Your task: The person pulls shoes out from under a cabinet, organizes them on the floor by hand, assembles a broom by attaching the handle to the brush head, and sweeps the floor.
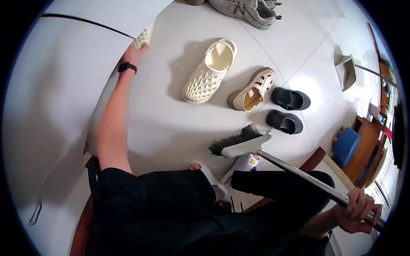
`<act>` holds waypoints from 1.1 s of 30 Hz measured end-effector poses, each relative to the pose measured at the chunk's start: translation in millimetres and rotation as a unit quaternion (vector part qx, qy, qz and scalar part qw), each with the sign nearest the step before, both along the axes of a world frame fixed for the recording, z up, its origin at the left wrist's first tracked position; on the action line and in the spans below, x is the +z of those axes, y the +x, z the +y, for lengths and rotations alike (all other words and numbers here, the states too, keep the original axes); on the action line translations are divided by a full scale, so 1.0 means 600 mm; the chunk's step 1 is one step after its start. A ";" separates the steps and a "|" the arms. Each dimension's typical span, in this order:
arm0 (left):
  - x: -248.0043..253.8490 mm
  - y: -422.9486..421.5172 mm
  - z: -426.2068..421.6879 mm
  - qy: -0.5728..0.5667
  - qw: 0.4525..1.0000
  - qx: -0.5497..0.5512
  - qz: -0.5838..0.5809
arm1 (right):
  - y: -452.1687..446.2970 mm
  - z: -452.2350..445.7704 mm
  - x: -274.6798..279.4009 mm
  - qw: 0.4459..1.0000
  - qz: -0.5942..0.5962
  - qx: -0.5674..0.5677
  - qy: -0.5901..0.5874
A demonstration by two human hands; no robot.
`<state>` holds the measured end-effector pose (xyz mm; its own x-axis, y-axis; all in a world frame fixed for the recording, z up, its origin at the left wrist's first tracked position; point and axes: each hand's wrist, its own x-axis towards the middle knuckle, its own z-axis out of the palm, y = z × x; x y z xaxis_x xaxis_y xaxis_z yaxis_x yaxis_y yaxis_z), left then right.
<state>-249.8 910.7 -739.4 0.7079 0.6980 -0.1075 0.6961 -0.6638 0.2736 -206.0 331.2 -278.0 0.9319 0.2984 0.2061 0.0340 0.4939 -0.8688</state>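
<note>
My left hand (136,52) is stretched out at the upper left, closed on a cream perforated clog (145,36), partly hidden by the white cabinet's edge. Wrapped round the metal handle of a broom (299,173) at the lower right is my right hand (358,211). The broom's grey head with dark bristles hangs near my feet, just below the dark shoes. Another cream clog (209,71) lies on the floor at the centre, with a beige shoe (253,90) to its right.
Two dark shoes (291,99) lie right of the beige one. Grey sneakers (252,12) are at the top edge. A dustpan (346,72) stands at the upper right, above a blue-topped stool (347,146). A white cabinet (64,72) borders the left side.
</note>
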 end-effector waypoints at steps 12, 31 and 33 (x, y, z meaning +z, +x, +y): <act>0.095 0.002 -0.374 -0.044 0.974 -0.222 0.023 | 0.005 0.007 0.005 0.999 -0.035 0.005 0.003; 0.319 0.079 -0.589 -0.362 0.848 -0.343 -0.178 | 0.052 0.044 0.016 0.985 -0.040 0.156 0.056; 0.460 0.036 -0.571 -0.338 0.841 -0.336 -0.258 | 0.057 0.048 0.044 0.980 -0.043 0.175 0.082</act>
<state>-228.5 567.9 -463.1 0.9920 0.0257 0.1235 -0.1004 -0.4310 0.8968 -172.1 360.0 -251.7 0.7560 0.5530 0.3502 -0.0933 0.6205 -0.7786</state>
